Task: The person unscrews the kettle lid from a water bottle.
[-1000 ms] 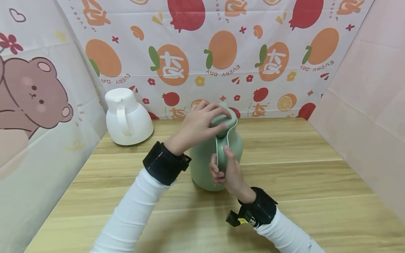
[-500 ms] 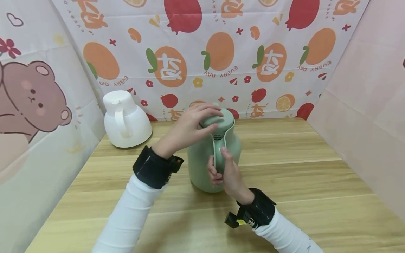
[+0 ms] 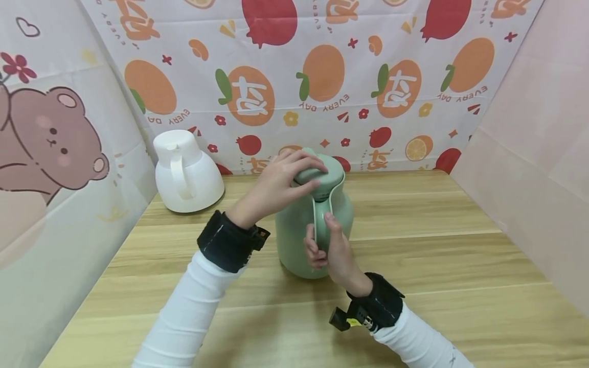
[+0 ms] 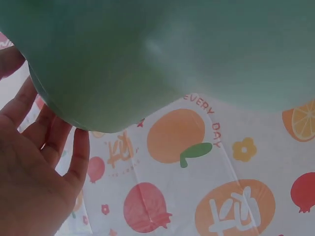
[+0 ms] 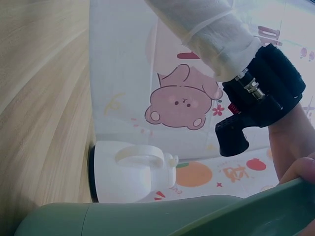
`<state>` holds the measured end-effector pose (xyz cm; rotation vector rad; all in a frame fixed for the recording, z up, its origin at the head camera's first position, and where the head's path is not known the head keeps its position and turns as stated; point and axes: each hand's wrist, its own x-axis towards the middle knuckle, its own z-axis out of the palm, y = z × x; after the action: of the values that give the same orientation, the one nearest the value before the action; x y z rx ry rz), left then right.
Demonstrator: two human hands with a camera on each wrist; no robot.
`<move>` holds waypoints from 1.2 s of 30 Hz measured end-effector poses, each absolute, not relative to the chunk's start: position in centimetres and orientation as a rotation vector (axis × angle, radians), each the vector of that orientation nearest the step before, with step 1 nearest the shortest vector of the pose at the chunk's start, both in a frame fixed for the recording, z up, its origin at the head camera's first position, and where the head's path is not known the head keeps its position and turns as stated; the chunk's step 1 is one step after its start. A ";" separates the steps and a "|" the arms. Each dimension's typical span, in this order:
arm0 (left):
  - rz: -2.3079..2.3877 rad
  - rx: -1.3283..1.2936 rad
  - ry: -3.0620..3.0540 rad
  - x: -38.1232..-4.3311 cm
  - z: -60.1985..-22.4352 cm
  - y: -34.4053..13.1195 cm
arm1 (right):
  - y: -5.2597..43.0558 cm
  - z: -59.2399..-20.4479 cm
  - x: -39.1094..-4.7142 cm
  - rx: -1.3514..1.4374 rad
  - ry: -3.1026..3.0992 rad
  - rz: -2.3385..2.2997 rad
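A light green thermos jug (image 3: pixel 294 243) stands upright on the wooden table, its handle (image 3: pixel 323 223) facing me. My right hand (image 3: pixel 341 258) grips that handle, thumb up along its outer side. Over the top, my left hand (image 3: pixel 276 185) holds the round green lid (image 3: pixel 330 178) with thumb and fingers spread around it. In the left wrist view the fingertips (image 4: pixel 81 140) meet the green rim. The right wrist view has the jug's side (image 5: pixel 147 219) low in the picture, with the right hand mostly out of frame.
A white jug (image 3: pixel 189 179) with a handle stands at the back left of the table (image 3: pixel 414 245). A fruit-print cloth (image 3: pixel 294 102) hangs right behind the table; a bear-print cloth (image 3: pixel 60 138) closes the left side and a pale cloth (image 3: pixel 529 153) the right.
My left hand has shifted left and back across the lid, which has turned slightly with it. The right hand keeps its grip on the handle, and the jug stays in place.
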<state>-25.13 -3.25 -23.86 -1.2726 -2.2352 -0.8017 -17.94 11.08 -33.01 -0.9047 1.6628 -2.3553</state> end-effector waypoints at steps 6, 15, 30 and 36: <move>-0.722 -1.209 -2.199 -25.0 -24.0 -2.6 | 11.1 -33.0 -17.9 -0.903 1.674 -2.362; -0.585 -1.122 -2.129 -24.7 -24.0 -1.4 | 11.0 -33.1 -17.8 -0.925 1.702 -2.356; -0.854 -1.352 -2.295 -24.5 -23.5 -3.8 | 11.4 -33.0 -17.7 -0.906 1.702 -2.345; -0.783 -1.274 -2.240 -24.6 -23.9 -3.0 | 11.3 -32.9 -17.6 -0.899 1.696 -2.351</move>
<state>-24.62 -3.04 -23.85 -1.2743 -2.2404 -0.7825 -17.58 11.25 -32.92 -0.8991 1.6963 -2.3507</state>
